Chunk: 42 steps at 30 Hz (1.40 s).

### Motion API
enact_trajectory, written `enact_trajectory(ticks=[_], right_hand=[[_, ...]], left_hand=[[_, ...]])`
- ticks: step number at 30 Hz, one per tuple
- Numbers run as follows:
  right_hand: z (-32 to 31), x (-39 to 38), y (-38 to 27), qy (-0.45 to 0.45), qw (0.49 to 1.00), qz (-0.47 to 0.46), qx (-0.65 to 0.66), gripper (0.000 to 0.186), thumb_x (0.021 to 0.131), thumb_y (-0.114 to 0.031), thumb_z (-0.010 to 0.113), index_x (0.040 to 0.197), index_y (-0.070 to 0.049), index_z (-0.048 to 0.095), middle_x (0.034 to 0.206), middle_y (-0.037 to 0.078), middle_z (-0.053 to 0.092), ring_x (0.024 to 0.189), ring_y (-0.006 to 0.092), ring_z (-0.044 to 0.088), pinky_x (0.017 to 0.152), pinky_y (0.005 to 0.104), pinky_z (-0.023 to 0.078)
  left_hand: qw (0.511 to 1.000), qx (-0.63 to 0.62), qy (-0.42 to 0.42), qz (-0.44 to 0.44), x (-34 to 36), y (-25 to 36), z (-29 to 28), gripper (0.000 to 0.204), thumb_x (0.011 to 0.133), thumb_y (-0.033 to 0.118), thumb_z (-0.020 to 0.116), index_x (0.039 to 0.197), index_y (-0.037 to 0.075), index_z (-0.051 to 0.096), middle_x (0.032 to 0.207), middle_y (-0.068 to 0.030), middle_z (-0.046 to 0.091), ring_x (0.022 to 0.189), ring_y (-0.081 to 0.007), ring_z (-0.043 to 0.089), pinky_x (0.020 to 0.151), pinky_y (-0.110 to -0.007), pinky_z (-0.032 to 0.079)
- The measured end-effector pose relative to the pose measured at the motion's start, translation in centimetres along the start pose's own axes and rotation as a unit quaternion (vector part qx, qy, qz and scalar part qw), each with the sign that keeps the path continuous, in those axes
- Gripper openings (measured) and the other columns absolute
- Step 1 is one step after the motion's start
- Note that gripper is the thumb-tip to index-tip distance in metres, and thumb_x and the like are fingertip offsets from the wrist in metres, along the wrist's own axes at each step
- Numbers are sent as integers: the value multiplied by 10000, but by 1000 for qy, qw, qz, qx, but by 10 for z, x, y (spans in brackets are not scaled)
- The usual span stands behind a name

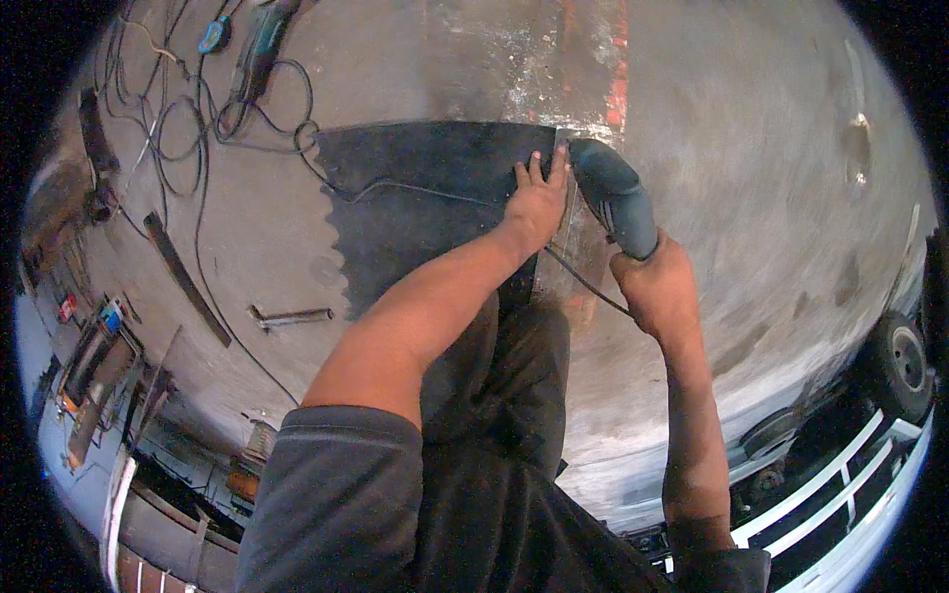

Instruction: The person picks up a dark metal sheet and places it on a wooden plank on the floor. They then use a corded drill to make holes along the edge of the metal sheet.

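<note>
A dark flat sheet (425, 153) with a wavy left edge lies on the floor before me. My left hand (536, 208) presses on its right side, fingers outstretched and slightly spread, holding nothing. My right hand (660, 287) is wrapped round the rear of a dark blue-green corded power tool (613, 193); its exact kind is hard to make out. The tool's rounded front end is beside my left fingertips, at the sheet's upper right corner. A black cord (588, 284) runs from near my right hand, passes beneath my left wrist and continues across the sheet.
At the upper left lie a green-bodied power tool (262, 49), a blue object (215, 35) and looped cables (178, 143). A dark strip (183, 282) and an L-shaped bar (289, 316) rest left of the sheet. A wheel (900, 361) and white frame (840, 484) stand lower right.
</note>
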State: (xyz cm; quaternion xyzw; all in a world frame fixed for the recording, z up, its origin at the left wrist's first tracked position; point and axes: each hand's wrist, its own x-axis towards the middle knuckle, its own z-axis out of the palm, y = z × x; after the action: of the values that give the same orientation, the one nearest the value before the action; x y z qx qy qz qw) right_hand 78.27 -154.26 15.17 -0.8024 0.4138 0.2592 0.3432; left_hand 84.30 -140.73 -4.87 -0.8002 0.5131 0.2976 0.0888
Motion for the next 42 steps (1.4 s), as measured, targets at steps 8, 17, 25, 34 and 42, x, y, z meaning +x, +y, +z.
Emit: enact_trajectory(ticks=[8, 17, 25, 34, 42], right_hand=[[2, 3, -11, -13, 999, 20, 22, 308, 770, -131, 592, 1039, -18, 693, 806, 200, 694, 730, 308, 687, 729, 391, 524], [19, 8, 9, 46, 996, -60, -45, 298, 778, -133, 595, 1037, -21, 692, 691, 124, 646, 585, 191, 619, 602, 364, 502], [17, 9, 2, -12, 997, 33, 71, 300, 786, -145, 586, 1037, -8, 673, 622, 58, 606, 512, 139, 575, 495, 316, 448], [12, -1, -1, -27, 991, 64, 115, 289, 810, -149, 591, 1062, -28, 663, 616, 38, 593, 518, 125, 573, 504, 308, 454], [19, 4, 3, 3, 994, 39, 102, 282, 821, -135, 590, 1075, -43, 669, 625, 29, 586, 518, 126, 570, 500, 306, 446]], left_hand=[[1000, -10, -20, 3, 1, 1, 2, 637, 958, 192, 516, 1533, -4, 326, 1637, -241, 132, 1429, -516, 303, 1107, -640, 322], [999, -13, -41, 18, 5, 0, 2, 661, 956, 200, 521, 1545, -3, 299, 1632, -241, 132, 1432, -524, 287, 1105, -652, 308], [997, -50, 51, -4, 1, 0, 11, 553, 931, 118, 503, 1445, -71, 423, 1617, -278, 159, 1385, -552, 349, 1100, -632, 348], [998, -30, 55, 3, -3, -1, 5, 597, 925, 165, 530, 1472, -37, 405, 1614, -271, 178, 1371, -544, 374, 1094, -625, 357], [998, -9, 67, -1, 3, -5, 12, 625, 927, 184, 528, 1484, -53, 374, 1612, -273, 189, 1367, -544, 378, 1091, -635, 352]])
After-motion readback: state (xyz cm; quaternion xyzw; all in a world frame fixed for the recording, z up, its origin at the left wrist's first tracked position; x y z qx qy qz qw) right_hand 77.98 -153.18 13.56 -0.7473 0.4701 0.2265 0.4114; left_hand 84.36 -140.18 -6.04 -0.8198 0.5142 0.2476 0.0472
